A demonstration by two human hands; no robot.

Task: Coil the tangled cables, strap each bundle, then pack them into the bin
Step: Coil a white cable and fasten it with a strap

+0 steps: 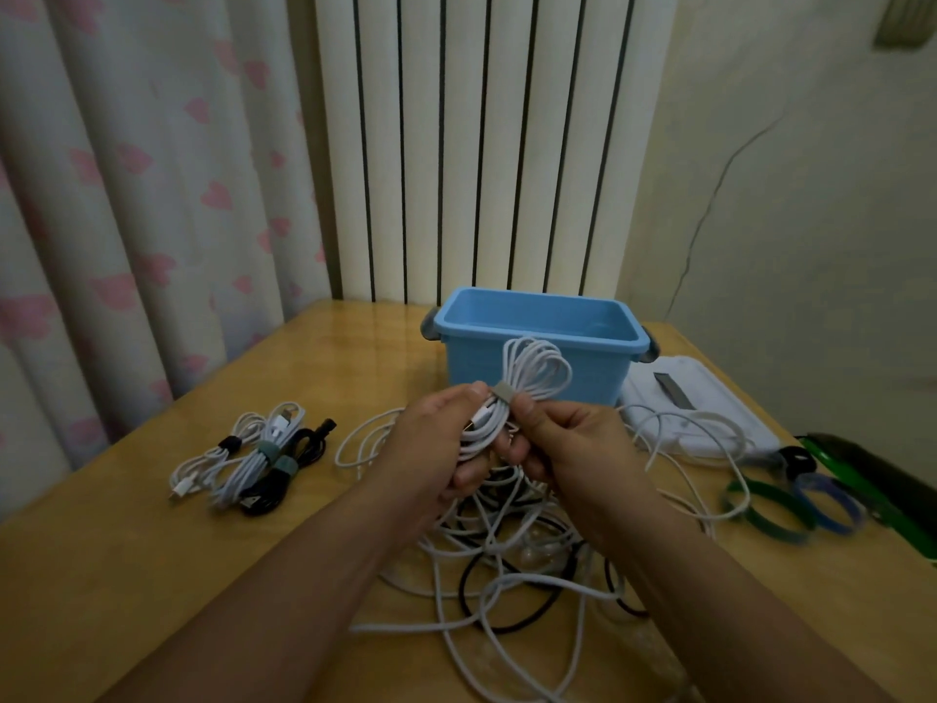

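I hold a coiled white cable bundle point(532, 370) above the table, in front of the blue bin point(537, 342). A grey strap point(503, 391) wraps its middle. My left hand point(436, 438) grips the lower part of the coil, thumb near the strap. My right hand point(568, 438) pinches the bundle just below the strap. Under my hands lies a tangled heap of white and black cables point(512, 555). Three strapped bundles point(253, 456), white and black, lie on the table to the left.
The wooden table point(127, 550) meets a curtain on the left and a radiator behind. A white lid point(694, 413) lies right of the bin. Green and blue strap loops point(791, 504) and a dark green object point(882, 479) sit at the right edge.
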